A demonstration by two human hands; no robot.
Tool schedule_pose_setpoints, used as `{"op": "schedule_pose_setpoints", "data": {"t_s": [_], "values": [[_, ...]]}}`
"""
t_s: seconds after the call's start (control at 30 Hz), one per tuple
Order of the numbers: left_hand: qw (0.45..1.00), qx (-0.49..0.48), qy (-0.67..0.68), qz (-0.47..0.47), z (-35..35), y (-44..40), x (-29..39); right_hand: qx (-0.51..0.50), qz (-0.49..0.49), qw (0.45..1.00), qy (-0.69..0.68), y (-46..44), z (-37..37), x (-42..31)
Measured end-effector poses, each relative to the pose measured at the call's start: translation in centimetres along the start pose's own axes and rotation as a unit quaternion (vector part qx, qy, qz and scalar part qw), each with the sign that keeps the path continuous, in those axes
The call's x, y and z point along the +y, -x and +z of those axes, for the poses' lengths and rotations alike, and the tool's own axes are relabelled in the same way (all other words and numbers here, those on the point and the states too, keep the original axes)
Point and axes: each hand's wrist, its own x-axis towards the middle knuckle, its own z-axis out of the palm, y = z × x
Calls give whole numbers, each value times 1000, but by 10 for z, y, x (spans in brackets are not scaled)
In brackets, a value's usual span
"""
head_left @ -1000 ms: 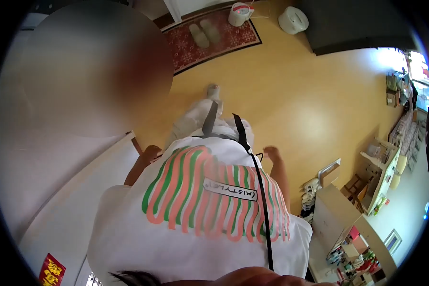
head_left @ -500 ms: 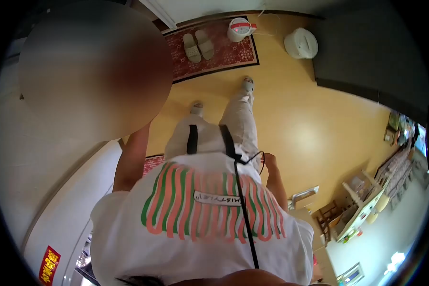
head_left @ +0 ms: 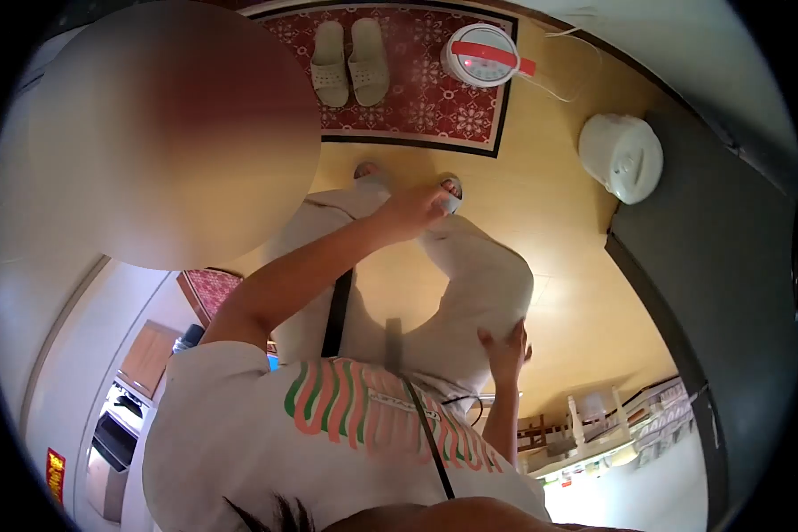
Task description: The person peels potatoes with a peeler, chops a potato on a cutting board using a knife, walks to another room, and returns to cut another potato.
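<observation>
My left hand (head_left: 417,212) reaches across in front of my knees, close to the lower leg of my light trousers (head_left: 488,275) and above my sandalled foot (head_left: 450,193). Its fingers are too small and overlapped to tell whether they grip the cloth. Lower on the right, my right hand (head_left: 507,351) rests against the side of the bent leg, thumb and fingers apart, holding nothing visible. A black strap (head_left: 337,315) hangs down in front of my shirt, and a thin black cord (head_left: 430,443) runs over it.
Ahead lies a red patterned rug (head_left: 408,84) with beige slippers (head_left: 368,64) and a white round appliance with a red handle (head_left: 481,58), its cord trailing. A white lidded bin (head_left: 621,158) stands beside a dark panel (head_left: 727,213). A large blurred disc covers the upper left.
I have bent down, knees flexed, and the rug and bin look nearer. My left hand has come forward across the legs; my right hand has moved onto the trouser leg.
</observation>
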Motion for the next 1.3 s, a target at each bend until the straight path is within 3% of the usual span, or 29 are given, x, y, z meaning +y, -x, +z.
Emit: {"op": "schedule_pose_setpoints", "data": {"t_s": [0.07, 0.17, 0.23, 0.27, 0.3, 0.33, 0.37, 0.4, 0.43, 0.53, 0.6, 0.63, 0.7, 0.8, 0.87, 0.93, 1.0, 1.17, 1.3], "values": [[997, 29, -74, 13, 2, -38, -24, -21, -15, 1000, -13, -3, -9, -3], [990, 17, -126, 67, 5, -83, -64, 57, -100, 985, 130, -40, -4, -18], [980, -31, -189, 49, 3, -120, -89, 18, -52, 997, 60, -89, -32, -57], [975, -32, -216, 44, 2, -133, -99, 85, -122, 983, 106, -126, -37, -45], [968, -32, -245, 43, 1, -146, -109, 187, -102, 977, 29, -156, -39, -60], [960, -32, -275, 46, -1, -159, -116, 288, -161, 942, -68, -175, -45, -107], [918, -51, -387, 74, -6, -168, -112, 320, -206, 909, -171, -193, -47, -155], [861, -69, -494, 101, -13, -170, -103, 319, -218, 911, -146, -209, -48, -184], [793, -82, -591, 124, -11, -173, -102, 335, -310, 884, -106, -235, -41, -204], [811, 134, -520, 234, 17, -181, -131, 243, -369, 897, -25, -248, -29, -277], [870, 79, -458, 168, 34, -177, -124, 135, -402, 904, -60, -238, -21, -303], [900, 65, -396, 171, 42, -178, -127, 161, -463, 871, -23, -243, -8, -306], [947, 50, -239, 207, 61, -186, -153, 109, -448, 887, 19, -246, 7, -317], [982, -51, -146, 108, 36, -181, -162, 109, -426, 894, 87, -285, 38, -313], [924, -137, -357, 5, 15, -184, -165, 116, -417, 893, 122, -307, 45, -312], [881, -20, -471, 38, 5, -174, -160, 129, -445, 879, 116, -319, 46, -307], [877, 28, -476, 67, 6, -171, -156, 125, -447, 879, 108, -315, 45, -303], [961, -2, -250, 117, 10, -177, -152, 137, -456, 876, 71, -315, 37, -305], [933, -5, -351, 81, 14, -178, -173, 208, -460, 863, -31, -330, 24, -311]]}}
